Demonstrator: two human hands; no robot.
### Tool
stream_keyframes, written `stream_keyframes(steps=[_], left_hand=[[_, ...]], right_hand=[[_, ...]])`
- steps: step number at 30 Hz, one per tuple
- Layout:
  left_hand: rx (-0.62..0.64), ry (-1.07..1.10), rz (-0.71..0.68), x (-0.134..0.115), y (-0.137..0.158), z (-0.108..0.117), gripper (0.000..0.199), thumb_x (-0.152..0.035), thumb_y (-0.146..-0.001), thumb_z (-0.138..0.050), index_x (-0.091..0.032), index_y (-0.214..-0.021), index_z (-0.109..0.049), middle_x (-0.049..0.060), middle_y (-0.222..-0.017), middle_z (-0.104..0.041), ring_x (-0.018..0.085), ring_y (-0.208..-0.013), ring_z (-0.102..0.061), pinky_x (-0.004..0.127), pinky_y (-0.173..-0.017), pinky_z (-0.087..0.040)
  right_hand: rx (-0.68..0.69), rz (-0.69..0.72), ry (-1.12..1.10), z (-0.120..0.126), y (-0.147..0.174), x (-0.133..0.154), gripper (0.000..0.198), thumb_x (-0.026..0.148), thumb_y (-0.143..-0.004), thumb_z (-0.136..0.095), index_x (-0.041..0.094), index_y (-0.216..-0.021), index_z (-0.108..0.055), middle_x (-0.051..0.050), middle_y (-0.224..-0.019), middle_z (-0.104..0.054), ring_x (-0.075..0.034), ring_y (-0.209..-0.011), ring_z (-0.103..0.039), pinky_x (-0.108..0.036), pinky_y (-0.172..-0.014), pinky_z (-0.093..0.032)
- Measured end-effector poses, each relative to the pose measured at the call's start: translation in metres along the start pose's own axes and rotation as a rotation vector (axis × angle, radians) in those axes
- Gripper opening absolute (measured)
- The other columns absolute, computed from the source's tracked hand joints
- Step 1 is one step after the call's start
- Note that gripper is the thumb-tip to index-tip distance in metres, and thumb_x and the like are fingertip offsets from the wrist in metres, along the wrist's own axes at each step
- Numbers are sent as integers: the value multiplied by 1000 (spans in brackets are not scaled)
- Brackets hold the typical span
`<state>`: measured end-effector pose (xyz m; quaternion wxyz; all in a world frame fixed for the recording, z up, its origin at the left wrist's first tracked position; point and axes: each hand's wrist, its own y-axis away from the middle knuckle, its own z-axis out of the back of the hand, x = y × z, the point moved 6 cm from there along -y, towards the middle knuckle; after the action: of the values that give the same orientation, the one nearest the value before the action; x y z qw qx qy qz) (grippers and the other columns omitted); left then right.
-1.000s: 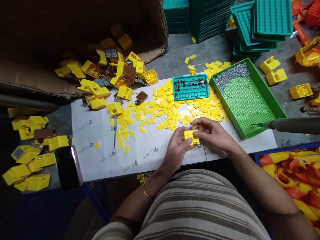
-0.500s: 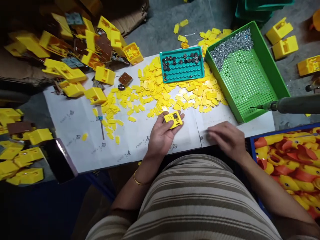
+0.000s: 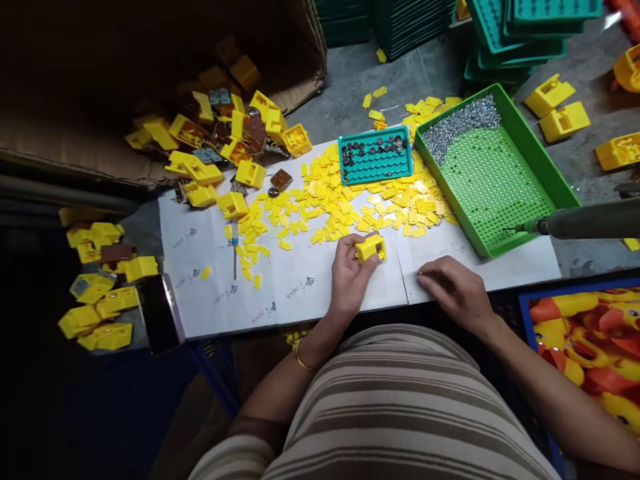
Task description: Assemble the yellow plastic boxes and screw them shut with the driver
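My left hand [image 3: 350, 277] is closed around a small yellow plastic casing [image 3: 371, 249], held above the white-covered table [image 3: 320, 293]. A square opening shows in the casing's upper side. To its right, my right hand [image 3: 457, 290] hovers at the table's front edge with fingers curled and thumb near the index finger. Whatever may be between those fingertips is too small to make out. Beyond my hands lies a heap of small yellow flat covers [image 3: 325, 207]. A teal tray [image 3: 375, 170] with small round dark pieces rests on the heap.
A green perforated bin [image 3: 505, 180] holds many small silver screws [image 3: 463, 127]. A power screwdriver [image 3: 590, 220] reaches over it from the right. At left are a screwdriver [image 3: 235, 257], more yellow casings [image 3: 200, 167] and a phone [image 3: 159, 312]. Teal trays [image 3: 520, 50] are stacked behind.
The view has shifted, so the table appears lower and further right. My left hand has turned the casing, hiding its perforated face. The small round piece near my right fingertips is gone from the table.
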<state>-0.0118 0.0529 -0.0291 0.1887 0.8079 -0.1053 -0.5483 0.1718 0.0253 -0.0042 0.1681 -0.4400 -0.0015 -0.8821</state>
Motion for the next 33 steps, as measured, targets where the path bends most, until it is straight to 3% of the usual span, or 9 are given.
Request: stream_keyframes(steps=[3, 6, 11, 15, 18, 21, 23, 28, 33], left_hand=[[144, -298, -203, -3, -2, -13, 23, -3, -71, -66, -23, -84, -63, 7, -123, -64, 23, -139, -39, 41, -117, -24], [240, -408, -193, 1, -4, -19, 27, 2, -69, -62, -23, -77, -67, 7, -121, -66, 24, -143, -32, 43, -120, -14], [21, -322, -278, -10, -1, -4, 22, 0, -72, -65, -22, -77, -62, 7, -126, -63, 22, -141, -34, 42, -116, -25], [-169, -162, -341, -19, 4, 9, 30, -9, -73, -72, -24, -94, -57, 5, -127, -60, 19, -134, -45, 34, -111, -34], [-169, -50, -192, -16, 3, 11, 40, -14, -72, -74, -24, -107, -57, 6, -125, -62, 20, -128, -51, 33, -108, -39], [-62, 136, 204, 2, 7, 3, 32, -19, -76, -68, -17, -108, -60, 11, -116, -66, 26, -118, -60, 41, -103, -45], [-3, 222, 364, 8, 14, -4, 30, -20, -78, -65, -14, -108, -61, 13, -112, -68, 28, -114, -62, 45, -102, -45], [56, 222, 362, 8, 20, -12, 30, -18, -80, -63, -15, -110, -63, 10, -108, -70, 24, -107, -64, 45, -103, -44], [97, 129, 350, 10, 19, -11, 33, -20, -79, -65, -17, -111, -64, 7, -102, -71, 22, -104, -65, 39, -99, -47]], right_hand=[[-143, -15, -59, 5, 5, -6, 12, 16, -89, -57, 23, -93, -65, -3, -84, -67, -17, -78, -64, -31, -70, -52], [-180, -38, -70, 4, 7, -9, 15, 16, -89, -57, 24, -94, -68, -4, -87, -69, -18, -80, -65, -32, -72, -54], [-242, -173, -242, 12, -1, -20, 13, 20, -87, -61, 22, -95, -70, -4, -82, -67, -17, -75, -65, -30, -66, -54], [-166, -243, -356, 10, -5, -26, 14, 25, -85, -65, 20, -97, -72, -5, -87, -69, -16, -76, -66, -29, -67, -56], [-91, -241, -361, 3, -6, -25, 17, 29, -87, -64, 19, -98, -72, -5, -79, -71, -16, -71, -67, -29, -67, -57], [-66, -283, -457, -3, -11, -20, 21, 32, -88, -63, 18, -98, -73, -5, -76, -72, -15, -63, -67, -29, -63, -58], [-89, -263, -486, -4, -18, -11, 19, 32, -86, -65, 18, -95, -74, -5, -78, -73, -15, -64, -67, -29, -62, -57], [-132, -37, -352, -2, -41, 17, 7, 25, -84, -68, 21, -87, -74, -3, -79, -70, -14, -69, -63, -27, -63, -52], [-4, 8, -79, -9, -49, 21, 7, 24, -86, -66, 19, -84, -71, -4, -82, -63, -15, -76, -61, -25, -61, -47]])
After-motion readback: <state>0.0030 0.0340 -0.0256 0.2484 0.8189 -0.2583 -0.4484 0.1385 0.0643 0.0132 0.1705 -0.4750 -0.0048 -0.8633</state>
